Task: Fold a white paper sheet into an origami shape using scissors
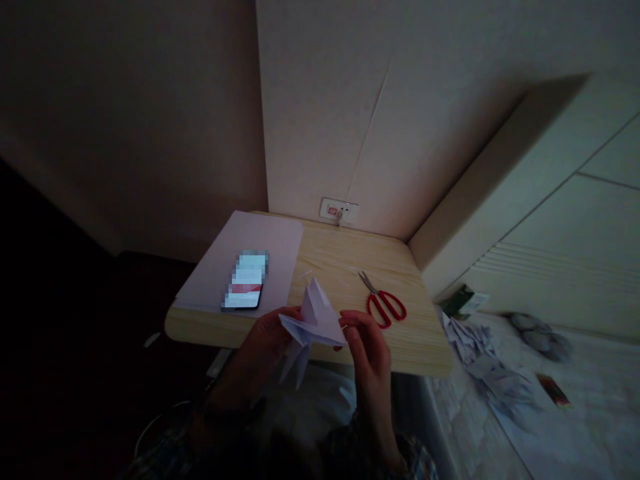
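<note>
A folded white paper shape (320,319) with several pointed flaps is held above the near edge of the table. My left hand (270,337) grips it from the left, with the fingertips partly hidden behind the paper. On the other side, my right hand (367,343) has its fingers curled and pinched at the paper's right corner. Red-handled scissors (383,300) lie on the table just beyond my right hand, their blades pointing away. A lit phone (246,280), its screen blurred, rests on a stack of white paper (200,283) to the left.
The small wooden table (330,250) stands against a wall with a power socket (339,211). At the right, a bed (590,373) carries crumpled or folded papers (480,353), a grey object (537,333) and a small colourful packet (553,390). The floor at left is dark.
</note>
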`<act>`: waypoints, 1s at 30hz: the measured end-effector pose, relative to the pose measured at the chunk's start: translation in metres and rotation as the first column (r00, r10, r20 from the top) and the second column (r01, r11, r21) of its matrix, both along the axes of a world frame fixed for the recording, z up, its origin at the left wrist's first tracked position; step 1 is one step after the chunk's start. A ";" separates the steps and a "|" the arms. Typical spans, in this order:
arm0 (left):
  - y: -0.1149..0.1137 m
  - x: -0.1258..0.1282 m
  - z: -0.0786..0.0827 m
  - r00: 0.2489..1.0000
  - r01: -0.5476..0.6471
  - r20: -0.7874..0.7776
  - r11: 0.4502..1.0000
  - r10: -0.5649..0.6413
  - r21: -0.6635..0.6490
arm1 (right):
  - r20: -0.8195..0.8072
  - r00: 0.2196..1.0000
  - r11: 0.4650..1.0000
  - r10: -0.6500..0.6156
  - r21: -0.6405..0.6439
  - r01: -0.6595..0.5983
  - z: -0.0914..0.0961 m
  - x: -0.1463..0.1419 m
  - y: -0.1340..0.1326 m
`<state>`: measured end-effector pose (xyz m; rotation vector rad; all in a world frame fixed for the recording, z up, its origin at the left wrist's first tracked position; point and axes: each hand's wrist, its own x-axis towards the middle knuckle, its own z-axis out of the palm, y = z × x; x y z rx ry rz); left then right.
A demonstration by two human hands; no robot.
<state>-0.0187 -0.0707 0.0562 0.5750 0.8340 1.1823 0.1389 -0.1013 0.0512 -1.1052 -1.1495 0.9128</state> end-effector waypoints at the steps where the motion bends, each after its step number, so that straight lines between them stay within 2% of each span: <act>1: 0.000 0.000 0.002 1.000 -0.014 -0.003 1.000 0.013 -0.017 | -0.011 1.000 1.000 0.005 0.004 -0.005 0.000 0.000 0.000; 9: -0.003 -0.002 0.003 0.998 -0.055 -0.012 0.997 0.054 -0.059 | -0.018 1.000 0.999 0.004 0.038 -0.003 0.000 -0.001 -0.001; 16: -0.002 -0.002 -0.008 1.000 0.023 -0.020 0.999 -0.022 0.027 | 0.026 0.998 0.998 0.062 0.030 -0.063 0.002 -0.002 -0.003; 21: -0.003 0.001 -0.010 0.990 0.082 -0.116 0.996 -0.076 0.048 | 0.047 0.990 0.991 0.132 -0.037 -0.131 0.001 -0.004 -0.003; 26: -0.005 0.002 -0.005 0.985 0.071 -0.160 0.995 -0.059 0.072 | 0.073 0.990 0.991 0.125 -0.057 -0.120 0.000 -0.004 -0.001; 30: -0.006 0.001 0.005 0.978 0.020 -0.208 0.999 -0.012 0.039 | 0.089 0.985 0.987 0.148 -0.071 -0.142 0.001 -0.005 0.000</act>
